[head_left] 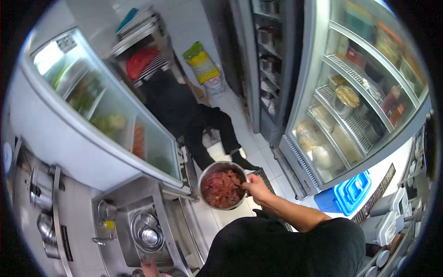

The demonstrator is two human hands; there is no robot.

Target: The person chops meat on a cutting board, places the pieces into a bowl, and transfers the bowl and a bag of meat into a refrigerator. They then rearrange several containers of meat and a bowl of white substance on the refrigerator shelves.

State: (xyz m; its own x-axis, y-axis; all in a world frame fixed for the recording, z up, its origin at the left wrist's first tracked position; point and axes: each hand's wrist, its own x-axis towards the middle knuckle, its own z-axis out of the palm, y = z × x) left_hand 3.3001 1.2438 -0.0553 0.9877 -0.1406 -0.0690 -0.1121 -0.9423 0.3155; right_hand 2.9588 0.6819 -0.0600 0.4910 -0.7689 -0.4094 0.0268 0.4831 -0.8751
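Note:
My right hand is closed on the rim of a round metal pot, which is held out in front of my body above the floor. Pieces of raw red meat fill much of the pot. My left hand is at the bottom of the view, by the near edge of the steel sink; its fingers are small and blurred, so their grip does not show. Nested metal bowls sit in the sink basin, just beyond that hand.
A person in black sits low ahead, legs stretched toward the pot. Glass-door fridges stand left and right. A blue lidded bin is at right; a yellow-green sack leans on the back wall.

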